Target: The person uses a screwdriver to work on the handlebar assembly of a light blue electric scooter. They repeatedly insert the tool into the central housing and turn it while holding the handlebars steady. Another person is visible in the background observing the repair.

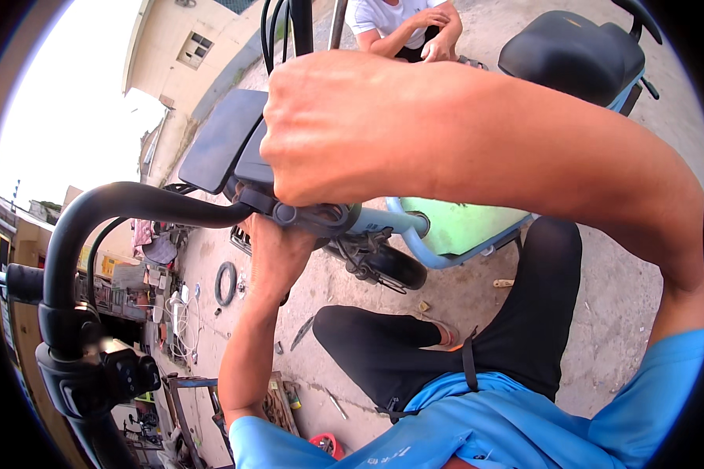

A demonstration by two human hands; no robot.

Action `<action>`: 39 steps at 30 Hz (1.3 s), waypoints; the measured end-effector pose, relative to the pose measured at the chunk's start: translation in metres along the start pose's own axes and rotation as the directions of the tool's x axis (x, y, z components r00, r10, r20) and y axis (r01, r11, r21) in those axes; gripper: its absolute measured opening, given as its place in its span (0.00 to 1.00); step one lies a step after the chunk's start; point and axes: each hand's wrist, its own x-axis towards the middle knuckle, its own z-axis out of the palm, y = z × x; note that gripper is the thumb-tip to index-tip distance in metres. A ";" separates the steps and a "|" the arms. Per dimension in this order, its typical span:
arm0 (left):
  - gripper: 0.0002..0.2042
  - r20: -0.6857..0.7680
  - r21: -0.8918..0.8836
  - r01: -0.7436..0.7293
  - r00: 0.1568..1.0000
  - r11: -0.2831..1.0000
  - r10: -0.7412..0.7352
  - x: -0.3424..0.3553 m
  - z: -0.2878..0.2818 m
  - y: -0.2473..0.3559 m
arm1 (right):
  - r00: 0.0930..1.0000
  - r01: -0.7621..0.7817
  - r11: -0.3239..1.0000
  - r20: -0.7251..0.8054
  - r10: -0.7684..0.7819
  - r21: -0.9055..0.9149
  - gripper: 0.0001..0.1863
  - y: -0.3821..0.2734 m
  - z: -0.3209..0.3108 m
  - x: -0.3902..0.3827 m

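My right hand [328, 133] is closed in a fist above the handlebar stem, its back toward me; whatever its fingers hold is hidden. My left hand [270, 246] reaches up under the stem clamp [309, 217], and the clamp and bar cover its fingers. Both hands are at the front end of a blue electric bike. Its black handlebar [152, 202] curves away to the left. A dark flat panel [223, 141] sits just beyond the clamp, partly behind my right hand.
The bike's black seat [563, 55] is at the upper right, above its green footboard [465, 227]. Another person [395, 23] is at the top with arms crossed. On the concrete lie a black tyre [226, 284] and a red basin [327, 445]. Cluttered shelves [141, 289] stand left.
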 end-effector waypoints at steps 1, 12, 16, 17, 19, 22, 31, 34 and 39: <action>0.23 -0.044 0.047 -0.002 0.999 0.999 0.005 -0.003 -0.002 -0.004 | 1.000 0.018 0.998 0.016 -0.019 0.052 0.03 -0.006 -0.002 0.009; 0.20 -0.128 0.196 -0.147 0.977 0.970 0.173 0.003 -0.009 0.003 | 0.977 -0.153 0.988 0.153 0.147 0.025 0.08 -0.078 0.006 -0.030; 0.20 -0.009 0.297 -0.082 0.996 0.952 0.088 0.002 -0.022 0.008 | 0.977 -0.156 0.988 0.147 0.154 0.003 0.08 -0.086 0.002 -0.033; 0.20 -0.034 0.365 -0.087 0.994 0.927 0.107 0.000 -0.025 0.014 | 0.973 -0.187 0.982 0.135 0.188 -0.022 0.08 -0.090 0.005 -0.033; 0.21 -0.054 0.430 -0.089 0.991 0.898 0.124 -0.002 -0.028 0.019 | 0.967 -0.217 0.975 0.125 0.221 -0.044 0.08 -0.095 0.010 -0.033; 0.23 -0.058 0.480 0.009 0.998 0.877 0.022 0.002 -0.031 0.024 | 0.952 -0.279 0.958 0.109 0.284 -0.061 0.09 -0.100 0.014 -0.036; 0.25 0.111 0.607 0.023 0.987 0.794 -0.113 0.007 -0.040 0.034 | 0.941 -0.325 0.946 0.094 0.325 -0.010 0.09 -0.100 0.019 -0.038; 0.25 0.180 0.544 -0.019 0.979 0.839 -0.095 0.009 -0.044 0.041 | 0.933 -0.357 0.934 0.058 0.355 0.022 0.08 -0.099 0.020 -0.041; 0.21 0.351 0.303 -0.002 0.930 0.953 -0.109 0.015 -0.049 0.040 | 0.955 -0.291 0.956 0.045 0.293 -0.041 0.08 -0.095 0.018 -0.045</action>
